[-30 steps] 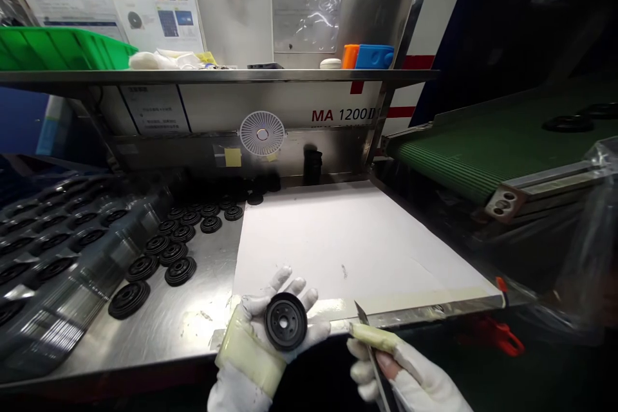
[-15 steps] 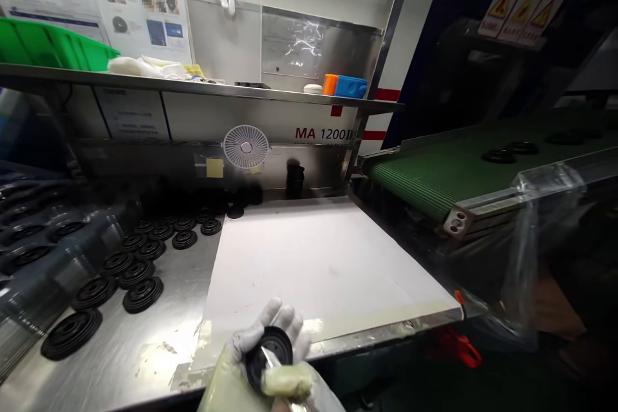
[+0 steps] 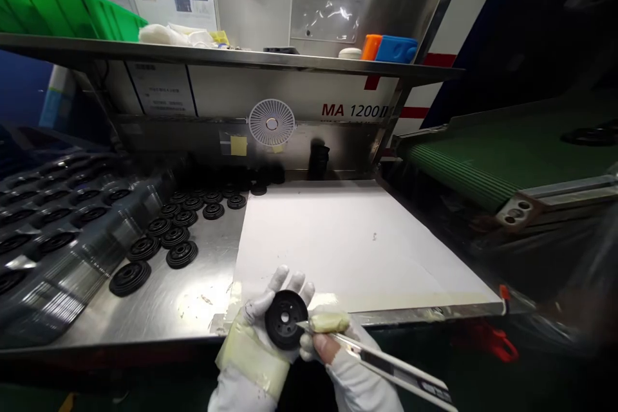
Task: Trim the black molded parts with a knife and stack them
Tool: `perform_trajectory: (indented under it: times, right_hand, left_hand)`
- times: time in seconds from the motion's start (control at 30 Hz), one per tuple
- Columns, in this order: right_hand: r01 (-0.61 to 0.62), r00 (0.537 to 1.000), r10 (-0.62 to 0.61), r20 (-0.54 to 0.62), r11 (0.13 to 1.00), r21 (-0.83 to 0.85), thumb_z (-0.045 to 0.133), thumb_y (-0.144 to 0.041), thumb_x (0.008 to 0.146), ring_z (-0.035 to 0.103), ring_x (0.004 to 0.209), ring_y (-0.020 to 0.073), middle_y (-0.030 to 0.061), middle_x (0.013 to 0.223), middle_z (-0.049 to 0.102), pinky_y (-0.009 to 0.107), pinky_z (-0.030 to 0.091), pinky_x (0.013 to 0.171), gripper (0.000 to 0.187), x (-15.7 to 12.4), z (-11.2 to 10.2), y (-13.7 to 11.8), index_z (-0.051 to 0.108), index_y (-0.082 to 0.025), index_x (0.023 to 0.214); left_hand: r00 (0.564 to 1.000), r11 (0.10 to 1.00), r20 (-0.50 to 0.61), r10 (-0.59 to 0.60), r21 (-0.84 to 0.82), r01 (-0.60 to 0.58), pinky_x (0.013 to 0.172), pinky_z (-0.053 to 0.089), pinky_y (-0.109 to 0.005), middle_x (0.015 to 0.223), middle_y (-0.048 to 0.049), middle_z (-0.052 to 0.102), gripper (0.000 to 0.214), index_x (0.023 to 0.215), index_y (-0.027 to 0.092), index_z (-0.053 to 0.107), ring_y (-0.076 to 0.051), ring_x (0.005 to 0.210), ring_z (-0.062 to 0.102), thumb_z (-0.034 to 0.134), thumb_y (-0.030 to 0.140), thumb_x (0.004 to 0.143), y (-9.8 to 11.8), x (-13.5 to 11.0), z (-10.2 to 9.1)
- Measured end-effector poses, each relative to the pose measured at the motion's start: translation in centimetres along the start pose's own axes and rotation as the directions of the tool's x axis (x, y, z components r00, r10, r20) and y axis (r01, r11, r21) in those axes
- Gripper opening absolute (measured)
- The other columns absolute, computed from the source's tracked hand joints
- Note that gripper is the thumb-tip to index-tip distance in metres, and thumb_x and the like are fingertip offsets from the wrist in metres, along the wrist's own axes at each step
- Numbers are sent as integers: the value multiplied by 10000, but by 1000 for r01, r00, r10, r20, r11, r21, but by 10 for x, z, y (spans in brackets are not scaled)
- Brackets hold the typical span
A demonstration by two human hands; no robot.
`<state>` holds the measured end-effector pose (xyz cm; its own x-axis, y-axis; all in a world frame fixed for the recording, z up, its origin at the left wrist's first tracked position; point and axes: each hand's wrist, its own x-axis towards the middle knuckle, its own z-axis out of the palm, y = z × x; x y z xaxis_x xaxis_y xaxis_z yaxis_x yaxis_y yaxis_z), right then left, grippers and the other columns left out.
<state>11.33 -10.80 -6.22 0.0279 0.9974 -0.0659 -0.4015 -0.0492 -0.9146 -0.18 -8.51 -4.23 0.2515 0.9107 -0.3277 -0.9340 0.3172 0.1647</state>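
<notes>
My left hand [image 3: 261, 328], in a white glove with tape round the wrist, grips a round black rubber disc [image 3: 285, 320] at the front edge of the steel bench. My right hand [image 3: 333, 351], also gloved with a taped fingertip, is closed round a thin metal blade [image 3: 386, 360]. The blade's tip touches the right rim of the disc. Both hands sit just in front of the white sheet [image 3: 357, 244] taped to the bench.
Several finished black discs [image 3: 168, 232] lie in rows on the steel bench [image 3: 159, 309] to the left, beside a dark tray of discs [image 3: 53, 232]. A green conveyor [image 3: 487, 154] runs at the right. A shelf [image 3: 232, 58] above carries a green bin [image 3: 62, 13].
The view has swung back down and left. My right hand, apart from the disc a second ago, now holds the blade tip against the disc's rim.
</notes>
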Motion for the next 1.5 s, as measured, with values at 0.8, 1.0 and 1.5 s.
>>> perform_trajectory:
  times: [0.8, 1.0, 1.5]
  right_hand:
    - [-25, 998, 11, -62, 974, -225, 667, -331, 744, 564, 540, 114, -9, 660, 614, 235, 502, 534, 196, -10, 11, -10, 596, -158, 800]
    - [-19, 1000, 15, -20, 979, -201, 642, -317, 768, 559, 538, 114, -24, 639, 600, 240, 500, 550, 161, -11, 8, -4, 588, -169, 801]
    - [-10, 999, 18, 40, 982, -190, 613, -305, 783, 551, 583, 118, -25, 659, 567, 251, 487, 596, 148, -8, 7, -11, 549, -174, 756]
  left_hand:
    - [975, 936, -2, 220, 282, -211, 405, 381, -193, 855, -4, 562, 201, 999, 250, 546, -127, 638, 553, 510, 286, 805, -21, -20, 5]
    - [972, 922, 0, 234, 318, -222, 412, 370, -204, 854, 0, 553, 173, 972, 248, 549, -121, 618, 529, 496, 274, 810, -22, -20, 3]
    - [972, 919, -34, 231, 335, -207, 400, 331, -207, 846, -3, 504, 162, 955, 241, 517, -120, 595, 482, 482, 318, 816, -22, -20, 0]
